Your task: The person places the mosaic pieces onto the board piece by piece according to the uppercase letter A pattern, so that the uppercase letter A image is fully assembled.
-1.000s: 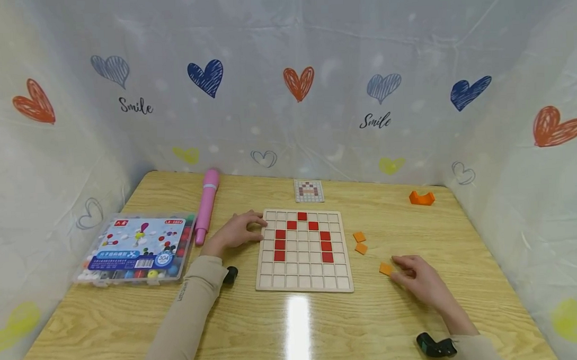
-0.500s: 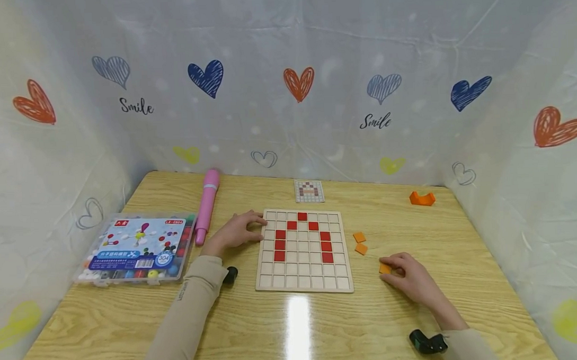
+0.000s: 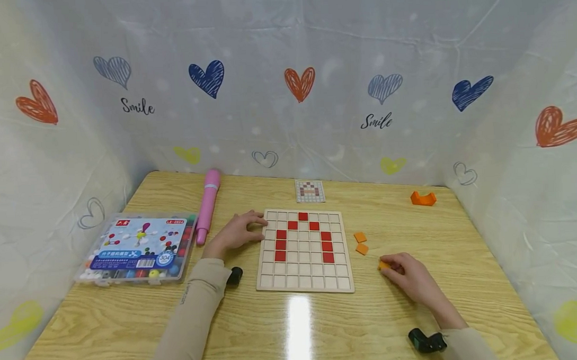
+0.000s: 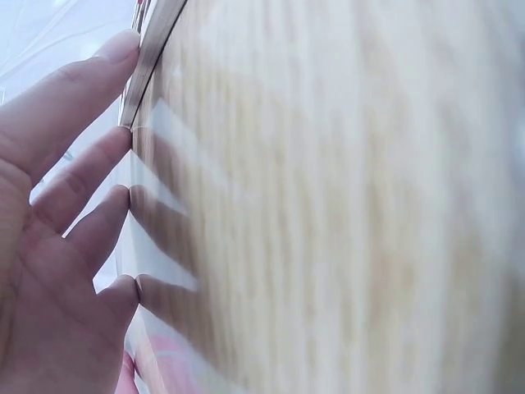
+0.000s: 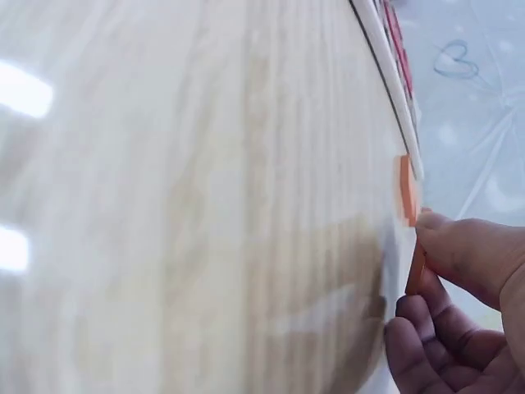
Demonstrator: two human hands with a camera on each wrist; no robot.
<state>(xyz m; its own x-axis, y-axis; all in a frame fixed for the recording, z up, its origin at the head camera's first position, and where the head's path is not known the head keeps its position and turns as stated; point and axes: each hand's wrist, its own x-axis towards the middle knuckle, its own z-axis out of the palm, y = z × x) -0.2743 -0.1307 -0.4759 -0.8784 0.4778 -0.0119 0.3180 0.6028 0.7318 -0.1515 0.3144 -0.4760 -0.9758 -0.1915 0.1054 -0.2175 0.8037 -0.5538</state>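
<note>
A square wooden grid board [image 3: 305, 283] lies mid-table, with several red tiles [image 3: 302, 216] set in its cells in an arch. My left hand [image 3: 239, 232] touches the board's left edge, its thumb on the rim and its fingers extended with their tips on the table in the left wrist view. To the right of the board, my right hand [image 3: 410, 279] pinches an orange square tile [image 5: 416, 267] between thumb and fingers, tilted up on edge. Two other orange tiles [image 3: 360, 237] lie flat between the board and that hand.
Behind the board lies a small pattern card [image 3: 310, 191]. A clear plastic case [image 3: 135, 249] of coloured beads sits at left, beside a pink stick-like object [image 3: 207, 206]. An orange bracket-shaped piece [image 3: 423, 198] stands at back right. A patterned curtain surrounds the table.
My right hand has moved slightly left to the nearest orange tile, closed thumb and fingers on it and tilted it up. The left hand has stayed at the board's edge.
</note>
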